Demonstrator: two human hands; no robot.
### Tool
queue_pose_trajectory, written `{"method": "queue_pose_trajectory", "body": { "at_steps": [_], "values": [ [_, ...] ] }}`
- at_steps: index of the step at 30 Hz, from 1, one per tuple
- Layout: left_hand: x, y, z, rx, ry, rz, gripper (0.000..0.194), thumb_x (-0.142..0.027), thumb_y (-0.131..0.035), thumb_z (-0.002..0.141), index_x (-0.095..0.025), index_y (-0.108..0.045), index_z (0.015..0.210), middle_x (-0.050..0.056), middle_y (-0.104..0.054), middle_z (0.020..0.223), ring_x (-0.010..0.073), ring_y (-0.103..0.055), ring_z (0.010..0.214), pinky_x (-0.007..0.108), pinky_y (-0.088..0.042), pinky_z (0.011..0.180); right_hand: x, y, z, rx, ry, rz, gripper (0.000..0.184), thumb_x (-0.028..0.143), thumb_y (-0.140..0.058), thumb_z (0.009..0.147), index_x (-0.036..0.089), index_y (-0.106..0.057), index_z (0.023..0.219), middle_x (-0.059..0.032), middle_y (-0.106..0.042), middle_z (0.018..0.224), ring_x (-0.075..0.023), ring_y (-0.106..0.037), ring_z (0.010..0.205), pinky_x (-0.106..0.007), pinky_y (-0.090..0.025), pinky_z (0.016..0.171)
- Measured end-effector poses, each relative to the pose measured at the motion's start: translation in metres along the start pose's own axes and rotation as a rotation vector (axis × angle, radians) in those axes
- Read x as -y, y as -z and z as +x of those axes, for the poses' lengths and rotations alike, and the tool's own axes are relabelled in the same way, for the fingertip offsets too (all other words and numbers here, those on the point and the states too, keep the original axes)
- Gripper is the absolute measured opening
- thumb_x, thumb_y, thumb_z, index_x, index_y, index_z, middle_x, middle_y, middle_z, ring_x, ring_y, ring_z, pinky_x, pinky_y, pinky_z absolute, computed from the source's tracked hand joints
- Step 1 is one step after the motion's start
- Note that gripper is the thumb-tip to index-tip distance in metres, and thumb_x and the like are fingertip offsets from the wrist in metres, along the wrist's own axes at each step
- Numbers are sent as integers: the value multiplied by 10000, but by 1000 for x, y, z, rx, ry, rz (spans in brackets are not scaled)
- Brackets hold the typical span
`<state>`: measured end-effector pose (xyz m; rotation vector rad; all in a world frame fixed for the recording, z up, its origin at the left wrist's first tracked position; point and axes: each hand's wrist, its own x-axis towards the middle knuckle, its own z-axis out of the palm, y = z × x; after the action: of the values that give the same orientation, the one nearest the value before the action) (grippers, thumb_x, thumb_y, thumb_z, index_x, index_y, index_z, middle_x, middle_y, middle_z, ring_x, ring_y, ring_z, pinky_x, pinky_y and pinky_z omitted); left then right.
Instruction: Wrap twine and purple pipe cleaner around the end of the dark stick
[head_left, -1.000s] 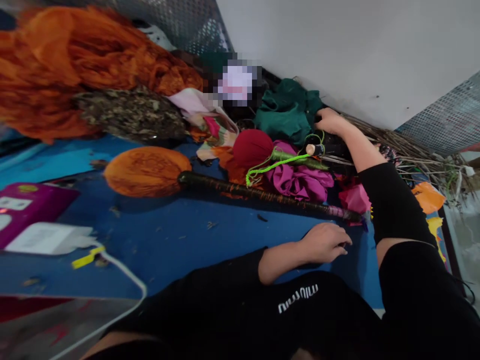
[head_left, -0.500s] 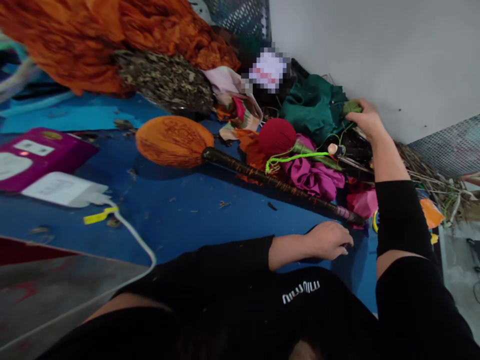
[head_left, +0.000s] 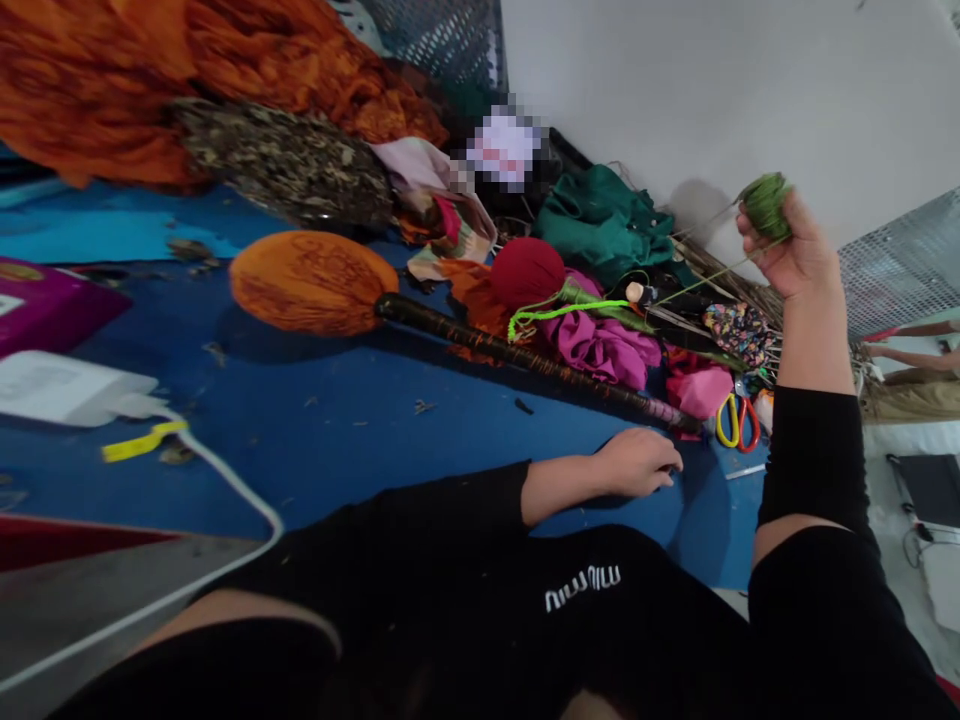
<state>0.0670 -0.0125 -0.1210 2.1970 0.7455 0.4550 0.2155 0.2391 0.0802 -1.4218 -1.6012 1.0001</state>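
Note:
My right hand [head_left: 799,245] is raised in front of the pale wall, its fingers closed around a ball of green yarn [head_left: 768,206]. A strand runs down and left from it, toward the pale end of a stick [head_left: 636,293]. My left hand [head_left: 637,462] rests on the blue tabletop [head_left: 337,440], fingers loosely bent with a small gap between them and nothing visible inside. Beyond it lies a dark stick [head_left: 517,357] with an orange cloth-covered bulb [head_left: 311,282] at its left end. Scissors [head_left: 737,422] with yellow and red handles lie just right of my left hand.
Behind the stick are a red cloth ball [head_left: 527,272], magenta cloth [head_left: 600,340], green cloth [head_left: 600,225] and bundled dry twigs [head_left: 724,272]. Orange fabric [head_left: 225,70] heaps at back left. A white cable [head_left: 232,490] hangs over the near edge. Another person's arm [head_left: 915,340] shows far right.
My right hand has lifted the green yarn ball from beside the green cloth, up and to the right, drawing out a strand. My left hand stays on the table. The view has shifted right.

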Motion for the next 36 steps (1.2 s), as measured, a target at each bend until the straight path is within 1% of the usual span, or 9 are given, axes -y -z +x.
{"method": "queue_pose_trajectory", "body": {
  "at_steps": [6, 12, 15, 20, 25, 27, 30, 33, 36],
  "values": [
    [5, 1, 4, -21, -14, 29, 172, -242, -810, 977, -241, -846, 1145, 15, -856, 1065, 214, -785, 1021, 289, -497, 790, 4, 34, -14, -173, 42, 159, 411, 404, -943, 808, 256, -678, 1086, 10, -853, 928, -149, -765, 724, -275, -527, 587],
    [9, 3, 9, -59, -36, -10, 174, -197, -820, 930, -231, -864, 1095, 29, -865, 1058, 222, -791, 1018, 287, -503, 799, 12, 62, -46, -331, 33, 43, 385, 6, -822, 858, 215, -668, 1143, 97, -785, 724, -93, -717, 586, -275, -518, 636],
    [9, 4, 10, -122, -30, -86, 157, -183, -764, 953, -232, -875, 1053, 42, -871, 1135, 232, -797, 1066, 294, -529, 855, 14, 64, -72, -322, 5, 146, 45, 147, -665, 1052, 130, -690, 1085, 44, -780, 677, -57, -686, 538, -285, -481, 631],
    [6, 18, 11, -358, 11, -267, 189, -253, -703, 1009, -216, -863, 1104, 72, -865, 1203, 241, -787, 1171, 332, -567, 1032, 31, 49, -135, -266, -150, 328, 623, 495, -286, 1137, 81, -748, 1192, -58, -881, 935, 51, -526, 454, -234, -318, 537],
    [9, 66, 10, -454, 16, -728, 618, -644, -397, 1153, -172, -777, 1278, 148, -845, 1204, 196, -823, 927, 290, -637, 772, 42, 36, -209, -248, -112, 515, 587, 574, -382, 1094, 177, -806, 1183, -27, -896, 1070, 65, -517, 472, -165, -331, 490],
    [9, 89, 9, -476, -3, -1002, 748, -841, -451, 1066, -197, -781, 1254, 147, -834, 1256, 235, -832, 1025, 301, -655, 776, 34, 32, -239, -123, -1, 527, 542, 691, -678, 934, 226, -809, 1179, -5, -890, 1083, 47, -529, 471, -151, -354, 462],
    [8, 117, 7, -608, -1, -1043, 770, -873, -436, 1060, -201, -782, 1208, 129, -827, 1226, 264, -819, 1133, 329, -672, 810, 9, 25, -282, 52, 118, 558, 867, 754, -1011, 483, 236, -816, 1150, -22, -877, 1001, -12, -520, 408, -176, -358, 357],
    [6, 134, 0, -669, -3, -1122, 528, -676, -486, 1143, -239, -779, 1186, 63, -805, 1132, 188, -800, 1084, 279, -659, 809, -27, 23, -319, 154, 113, 558, 897, 743, -1051, 434, 235, -825, 1139, -65, -853, 933, -117, -592, 427, -241, -376, 285],
    [2, 137, -15, -688, -8, -1121, 367, -550, -531, 1154, -277, -774, 1126, 1, -706, 892, 110, -712, 793, 221, -616, 695, -68, 30, -344, 88, 133, 620, 833, 774, -1026, 464, 267, -837, 1097, -74, -840, 938, -114, -558, 422, -242, -345, 260]
  ]
}}
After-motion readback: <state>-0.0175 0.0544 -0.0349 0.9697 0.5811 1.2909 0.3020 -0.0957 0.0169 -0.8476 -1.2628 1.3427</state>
